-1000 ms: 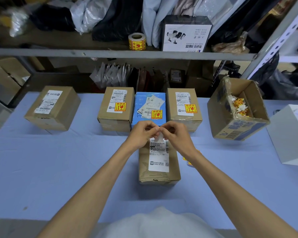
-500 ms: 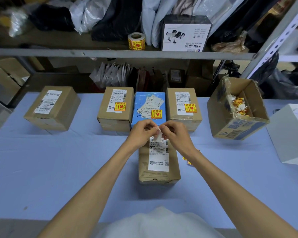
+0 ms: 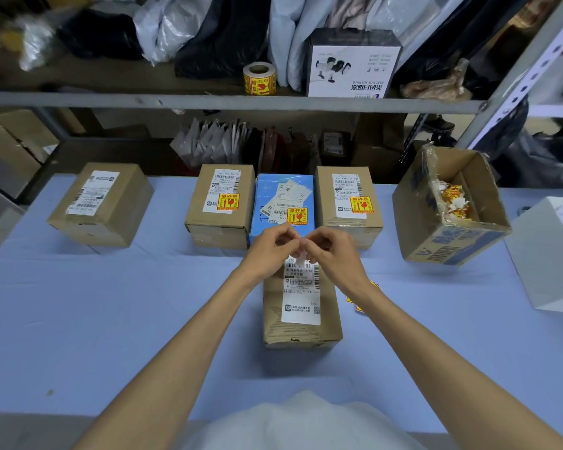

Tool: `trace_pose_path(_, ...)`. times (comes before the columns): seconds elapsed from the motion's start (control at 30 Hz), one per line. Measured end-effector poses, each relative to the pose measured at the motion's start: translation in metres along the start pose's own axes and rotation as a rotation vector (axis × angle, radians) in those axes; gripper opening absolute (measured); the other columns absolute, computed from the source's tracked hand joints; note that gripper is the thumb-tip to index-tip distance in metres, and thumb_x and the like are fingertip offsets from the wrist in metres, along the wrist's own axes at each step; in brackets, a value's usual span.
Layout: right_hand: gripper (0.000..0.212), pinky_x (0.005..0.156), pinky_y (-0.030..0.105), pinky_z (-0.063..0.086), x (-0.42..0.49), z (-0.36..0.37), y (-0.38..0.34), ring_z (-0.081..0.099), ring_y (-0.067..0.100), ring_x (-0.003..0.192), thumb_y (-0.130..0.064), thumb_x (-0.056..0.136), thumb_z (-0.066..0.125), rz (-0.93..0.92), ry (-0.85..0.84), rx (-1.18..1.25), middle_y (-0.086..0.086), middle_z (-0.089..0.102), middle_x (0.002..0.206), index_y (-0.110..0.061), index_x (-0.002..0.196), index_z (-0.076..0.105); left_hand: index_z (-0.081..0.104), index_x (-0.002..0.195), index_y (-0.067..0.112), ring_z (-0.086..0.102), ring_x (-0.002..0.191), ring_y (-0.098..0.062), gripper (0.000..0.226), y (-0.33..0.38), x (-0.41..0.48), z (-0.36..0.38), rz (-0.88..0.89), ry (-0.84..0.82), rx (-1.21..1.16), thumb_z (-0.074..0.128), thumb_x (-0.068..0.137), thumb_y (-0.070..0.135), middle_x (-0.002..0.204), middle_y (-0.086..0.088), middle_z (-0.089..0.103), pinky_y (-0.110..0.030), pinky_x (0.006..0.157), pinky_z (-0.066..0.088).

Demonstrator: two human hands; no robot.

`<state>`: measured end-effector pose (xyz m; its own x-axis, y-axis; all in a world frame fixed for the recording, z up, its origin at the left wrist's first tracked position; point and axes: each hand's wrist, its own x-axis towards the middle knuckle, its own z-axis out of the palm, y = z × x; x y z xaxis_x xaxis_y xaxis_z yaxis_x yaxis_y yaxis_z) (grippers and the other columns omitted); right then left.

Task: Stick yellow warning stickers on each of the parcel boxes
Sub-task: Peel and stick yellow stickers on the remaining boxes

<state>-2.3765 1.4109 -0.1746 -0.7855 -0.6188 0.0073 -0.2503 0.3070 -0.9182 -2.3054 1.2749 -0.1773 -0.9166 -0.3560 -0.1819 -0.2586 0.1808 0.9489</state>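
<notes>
Barely any shift since the earlier frames: the left hand [image 3: 270,248] and right hand [image 3: 333,251] stay over the same spot and the fingertips have drawn closer. Both pinch a small white slip [image 3: 301,258], its printed face not visible, just above the far end of the near brown box [image 3: 273,319]. That box lies mid-worktop [image 3: 111,319] and its shipping label [image 3: 301,300] carries no yellow sticker. Wide open room left and right of it and toward the front edge. Loose yellow stickers [image 3: 355,302] lie just beside the right wrist. Back row, tight side by side: brown box [image 3: 221,222], blue box [image 3: 267,196], brown box [image 3: 325,190], each with a yellow sticker [image 3: 228,202] reading 易碎品 in red. The far-left brown box [image 3: 117,216] sits well apart, white label only. The open carton [image 3: 452,241] at right is tilted and holds crumpled scraps [image 3: 454,201]. A white box [image 3: 550,254] sits at the right edge. On the shelf [image 3: 78,99] above: a sticker roll [image 3: 259,78] and a box [image 3: 355,66] printed "BARCODE SCANNER", upside down.
</notes>
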Motion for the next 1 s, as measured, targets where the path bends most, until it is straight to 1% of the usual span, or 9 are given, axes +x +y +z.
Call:
trace_pose_path(0.1, 0.013, 0.062, 0.027, 0.057, 0.001, 0.0, 0.002, 0.066, 0.011, 0.062, -0.013, 0.091, 0.06, 0.008, 0.005, -0.009, 0.004, 0.071, 0.072, -0.006, 0.087, 0.069, 0.061, 0.082, 0.014, 0.069, 0.082, -0.016, 0.008, 0.0, 0.0, 0.001, 0.005, -0.003, -0.016, 0.061, 0.09, 0.015, 0.083, -0.003, 0.07, -0.02, 0.073, 0.05)
trace_pose_path(0.2, 0.012, 0.061, 0.024, 0.055, 0.001, 0.001, 0.003, 0.066, 0.01, 0.061, -0.011, 0.091, 0.058, 0.021, 0.014, 0.004, 0.005, 0.07, 0.072, -0.005, 0.088, 0.068, 0.06, 0.081, 0.015, 0.07, 0.084, -0.019, 0.01, 0.001, -0.001, 0.001, -0.004, 0.001, -0.034, 0.06, 0.09, 0.015, 0.086, -0.007, 0.071, -0.025, 0.078, 0.054)
trace_pose_path(0.33, 0.011, 0.059, 0.02, 0.053, 0.002, 0.002, 0.001, 0.066, 0.011, 0.062, -0.008, 0.09, 0.058, 0.061, 0.065, 0.096, 0.008, 0.07, 0.073, -0.002, 0.088, 0.067, 0.06, 0.082, 0.013, 0.069, 0.082, -0.017, 0.012, 0.0, 0.001, 0.004, -0.073, 0.016, -0.167, 0.055, 0.093, 0.014, 0.082, -0.004, 0.07, -0.033, 0.086, 0.053)
trace_pose_path(0.47, 0.014, 0.06, 0.021, 0.054, 0.001, 0.003, -0.003, 0.066, 0.014, 0.064, -0.011, 0.091, 0.059, 0.049, 0.071, 0.158, 0.011, 0.07, 0.073, 0.0, 0.088, 0.067, 0.06, 0.084, 0.015, 0.066, 0.082, -0.013, 0.019, 0.001, 0.001, 0.009, -0.051, 0.02, -0.167, 0.058, 0.093, 0.032, 0.083, 0.0, 0.068, -0.024, 0.078, 0.051)
trace_pose_path(0.57, 0.012, 0.061, 0.024, 0.056, 0.003, 0.003, -0.003, 0.067, 0.017, 0.065, -0.006, 0.09, 0.057, 0.084, 0.075, 0.211, 0.015, 0.07, 0.075, 0.002, 0.09, 0.067, 0.058, 0.082, 0.017, 0.064, 0.08, -0.013, 0.016, 0.0, 0.002, 0.009, -0.035, 0.025, -0.162, 0.058, 0.093, 0.029, 0.082, 0.001, 0.065, -0.023, 0.076, 0.05)
trace_pose_path(0.77, 0.012, 0.06, 0.025, 0.056, 0.003, 0.001, -0.002, 0.065, 0.02, 0.064, -0.003, 0.09, 0.055, 0.116, 0.094, 0.259, 0.018, 0.068, 0.071, 0.002, 0.087, 0.065, 0.053, 0.085, 0.006, 0.066, 0.088, -0.025, 0.012, -0.002, 0.006, 0.007, -0.126, 0.078, -0.339, 0.055, 0.096, 0.012, 0.098, -0.02, 0.066, -0.026, 0.078, 0.058)
trace_pose_path(0.8, 0.012, 0.06, 0.024, 0.056, 0.003, 0.001, -0.002, 0.065, 0.021, 0.064, -0.003, 0.091, 0.055, 0.117, 0.09, 0.256, 0.019, 0.068, 0.072, 0.003, 0.088, 0.065, 0.054, 0.09, 0.005, 0.067, 0.089, -0.025, 0.011, 0.0, 0.006, 0.009, -0.144, 0.078, -0.364, 0.054, 0.096, 0.014, 0.1, -0.02, 0.067, -0.026, 0.079, 0.058)
trace_pose_path(0.9, 0.015, 0.061, 0.024, 0.057, 0.003, 0.004, -0.002, 0.066, 0.018, 0.064, -0.007, 0.092, 0.056, 0.118, 0.076, 0.256, 0.019, 0.068, 0.075, 0.004, 0.09, 0.065, 0.062, 0.103, 0.004, 0.07, 0.091, -0.022, 0.025, 0.004, 0.006, 0.012, -0.137, 0.037, -0.389, 0.057, 0.094, 0.027, 0.099, -0.013, 0.07, -0.029, 0.083, 0.057)
trace_pose_path(1.0, 0.017, 0.061, 0.026, 0.057, 0.004, 0.003, -0.003, 0.068, 0.021, 0.065, -0.011, 0.092, 0.058, 0.135, 0.074, 0.292, 0.02, 0.069, 0.076, 0.005, 0.091, 0.065, 0.066, 0.096, 0.009, 0.069, 0.083, -0.013, 0.013, 0.003, 0.004, 0.015, -0.081, 0.038, -0.367, 0.06, 0.092, 0.02, 0.088, -0.004, 0.07, -0.024, 0.078, 0.058)
